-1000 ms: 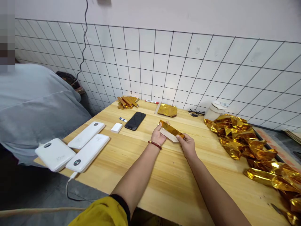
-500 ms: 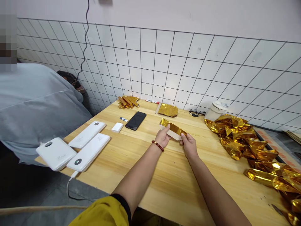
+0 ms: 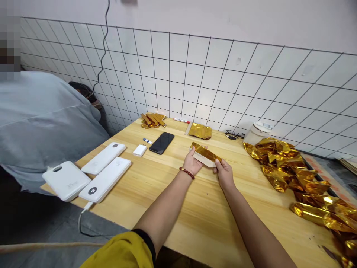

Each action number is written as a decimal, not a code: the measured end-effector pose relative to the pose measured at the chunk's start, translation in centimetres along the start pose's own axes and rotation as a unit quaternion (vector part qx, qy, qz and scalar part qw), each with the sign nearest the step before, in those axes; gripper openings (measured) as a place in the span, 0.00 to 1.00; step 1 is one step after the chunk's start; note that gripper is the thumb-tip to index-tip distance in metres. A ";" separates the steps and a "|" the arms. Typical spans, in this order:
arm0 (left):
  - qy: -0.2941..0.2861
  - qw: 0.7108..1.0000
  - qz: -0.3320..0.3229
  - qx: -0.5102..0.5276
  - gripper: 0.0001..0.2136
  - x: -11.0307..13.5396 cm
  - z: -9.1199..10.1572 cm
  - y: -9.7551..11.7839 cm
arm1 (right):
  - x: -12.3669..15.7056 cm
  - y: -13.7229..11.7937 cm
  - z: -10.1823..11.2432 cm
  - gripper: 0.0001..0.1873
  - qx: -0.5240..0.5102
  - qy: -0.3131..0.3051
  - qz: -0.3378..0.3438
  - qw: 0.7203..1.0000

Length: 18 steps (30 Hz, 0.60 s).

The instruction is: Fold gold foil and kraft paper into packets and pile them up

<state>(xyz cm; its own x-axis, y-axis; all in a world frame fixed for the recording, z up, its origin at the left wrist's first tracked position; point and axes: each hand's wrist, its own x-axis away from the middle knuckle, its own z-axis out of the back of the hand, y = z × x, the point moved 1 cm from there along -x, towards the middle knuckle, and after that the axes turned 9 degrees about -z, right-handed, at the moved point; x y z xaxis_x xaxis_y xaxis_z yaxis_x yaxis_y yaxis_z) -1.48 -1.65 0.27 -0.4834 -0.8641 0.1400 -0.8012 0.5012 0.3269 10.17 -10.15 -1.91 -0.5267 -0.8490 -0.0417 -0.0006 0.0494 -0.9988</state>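
Observation:
A folded strip of gold foil paper with a pale edge (image 3: pixel 208 153) is held above the middle of the wooden table (image 3: pixel 167 197). My left hand (image 3: pixel 192 162), with a dark red bead bracelet on its wrist, grips the left end, thumb on top and fingers beneath. At the right end, my right hand (image 3: pixel 224 174) pinches the strip between thumb and fingers. Another piece of gold foil paper (image 3: pixel 200 131) lies flat just beyond it. Several narrow gold folded strips (image 3: pixel 153 120) are heaped at the table's far left corner.
Crumpled gold foil pieces (image 3: pixel 284 160) run along the right side beside a lidded white container (image 3: pixel 255 133) and glasses (image 3: pixel 234 134). A black phone (image 3: pixel 162 143), a white charger (image 3: pixel 140 150) and white power banks (image 3: pixel 106 178) lie left. A person in grey (image 3: pixel 50 126) is at far left.
My left thumb has slid leftward along the strip, and the gold foil now lies flatter and smoother. My right hand stays at its end. The view has shifted very slightly.

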 end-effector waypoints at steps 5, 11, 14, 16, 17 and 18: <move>-0.022 0.995 0.022 -0.098 0.08 0.2 -0.1 -0.6 | -0.2 -0.1 0.0 0.19 -0.053 0.034 -0.002 0.998; 0.022 0.994 0.010 -0.109 0.07 0.0 0.0 -0.8 | 0.2 -0.5 -0.2 0.19 -0.039 0.032 0.005 0.999; 0.037 0.996 0.000 -0.076 0.07 -0.1 0.0 -0.5 | 0.4 -0.8 -0.1 0.20 -0.061 0.059 0.018 0.996; 0.050 0.997 -0.009 -0.056 0.08 -0.1 -0.1 -0.3 | 0.3 -0.8 0.1 0.21 -0.075 0.086 0.025 0.993; 0.056 0.997 -0.011 -0.049 0.08 -0.1 0.0 -0.2 | 0.2 -0.6 0.2 0.21 -0.077 0.099 0.026 0.992; 0.062 0.997 -0.012 -0.044 0.09 -0.2 0.0 -0.2 | 0.0 -0.5 0.4 0.21 -0.077 0.108 0.026 0.991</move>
<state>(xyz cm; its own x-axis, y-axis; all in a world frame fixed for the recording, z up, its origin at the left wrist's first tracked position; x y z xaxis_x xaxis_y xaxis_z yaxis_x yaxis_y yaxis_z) -1.26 -1.58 0.23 -0.4125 -0.8777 0.2441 -0.7758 0.4789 0.4108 10.48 -10.41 -1.42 -0.6988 -0.7118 -0.0700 -0.0889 0.1835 -0.9790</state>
